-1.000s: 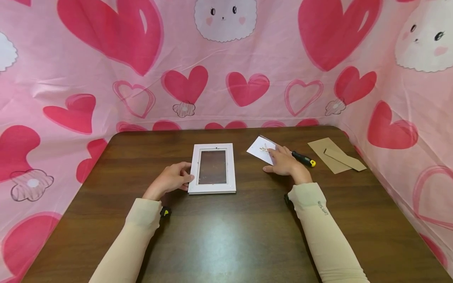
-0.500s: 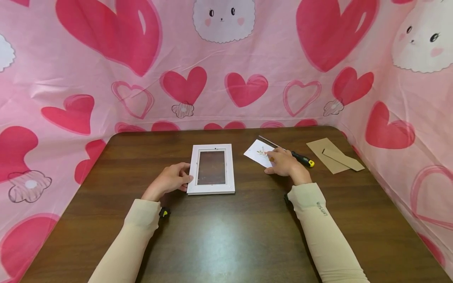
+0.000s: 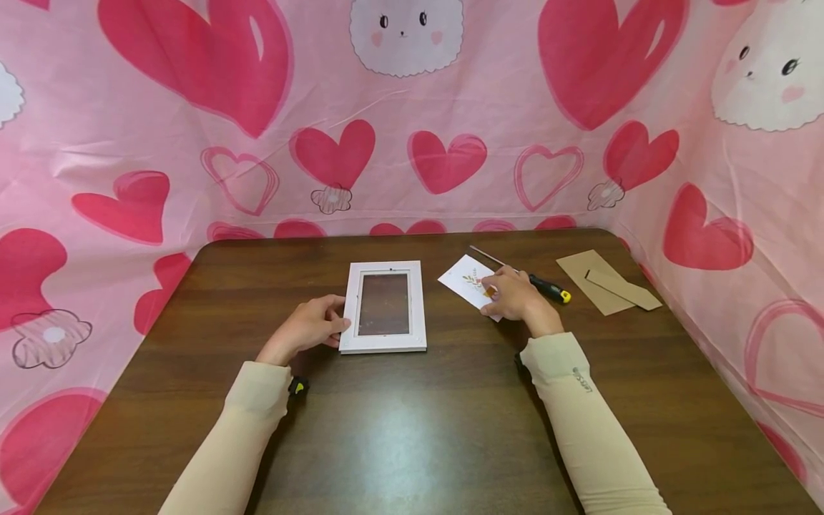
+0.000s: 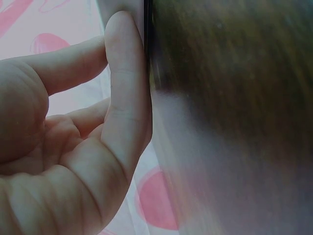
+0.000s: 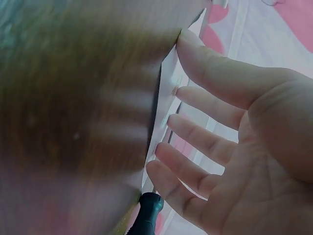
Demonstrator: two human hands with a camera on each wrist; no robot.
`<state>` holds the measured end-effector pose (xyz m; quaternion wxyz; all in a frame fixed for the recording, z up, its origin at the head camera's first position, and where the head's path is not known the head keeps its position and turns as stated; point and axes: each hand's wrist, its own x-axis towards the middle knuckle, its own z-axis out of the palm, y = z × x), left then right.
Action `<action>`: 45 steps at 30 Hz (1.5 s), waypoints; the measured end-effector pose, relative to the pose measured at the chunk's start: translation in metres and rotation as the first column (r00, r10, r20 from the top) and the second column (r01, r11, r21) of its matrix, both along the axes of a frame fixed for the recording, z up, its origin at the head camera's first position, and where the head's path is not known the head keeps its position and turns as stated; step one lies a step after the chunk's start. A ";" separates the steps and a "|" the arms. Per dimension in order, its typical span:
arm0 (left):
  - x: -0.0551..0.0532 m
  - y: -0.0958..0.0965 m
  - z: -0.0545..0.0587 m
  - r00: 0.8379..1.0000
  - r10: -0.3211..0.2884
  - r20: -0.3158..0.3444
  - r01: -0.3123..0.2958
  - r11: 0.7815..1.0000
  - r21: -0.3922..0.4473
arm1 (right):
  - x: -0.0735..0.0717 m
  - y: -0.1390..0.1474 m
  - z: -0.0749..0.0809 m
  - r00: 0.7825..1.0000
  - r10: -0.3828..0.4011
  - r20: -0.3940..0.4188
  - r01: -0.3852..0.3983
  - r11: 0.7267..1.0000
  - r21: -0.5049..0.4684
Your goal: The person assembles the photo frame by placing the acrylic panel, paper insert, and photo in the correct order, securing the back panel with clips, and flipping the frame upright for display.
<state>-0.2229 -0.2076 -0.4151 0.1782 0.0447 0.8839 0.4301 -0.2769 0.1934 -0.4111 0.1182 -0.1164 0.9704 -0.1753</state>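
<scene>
A white picture frame [image 3: 386, 342] with a clear pane lies flat on the table. My left hand [image 3: 309, 325] holds its left side, thumb on the border and a finger low along the tabletop; the left wrist view shows thumb and finger [image 4: 128, 73] at the frame's edge. To the right, my right hand [image 3: 515, 295] rests its fingertips on a white card [image 3: 460, 275] printed with a small plant design. In the right wrist view the fingers are spread and fairly straight over the card [image 5: 168, 73], with the thumb at its near edge. The hand hides the card's right part.
A screwdriver [image 3: 547, 287] with a black and yellow handle lies right behind my right hand, its shaft beyond the card. Farther right are a brown backing board [image 3: 582, 268] and a brown stand strip [image 3: 624, 290]. Pink heart-printed cloth [image 3: 399, 164] surrounds the table.
The card has slid left and towards me under my right fingers, uncovering more of the screwdriver's shaft. The left hand and the frame have stayed in place.
</scene>
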 end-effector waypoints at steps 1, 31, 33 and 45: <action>0.000 0.000 0.000 1.000 0.000 0.000 0.000 1.000 -0.002 | 0.000 0.000 0.000 1.000 0.001 -0.003 -0.001 1.000 0.000; -0.002 0.000 0.000 1.000 0.004 0.002 -0.004 1.000 -0.010 | 0.002 -0.012 0.003 0.977 -0.105 -0.183 0.122 0.989 0.087; -0.002 0.000 0.000 1.000 0.006 0.004 -0.006 1.000 -0.009 | 0.002 -0.012 0.003 0.975 -0.122 -0.187 0.139 0.987 0.081; -0.002 0.000 0.000 1.000 0.004 0.008 -0.004 1.000 -0.005 | 0.001 -0.007 0.005 0.960 -0.200 -0.194 0.209 0.978 0.026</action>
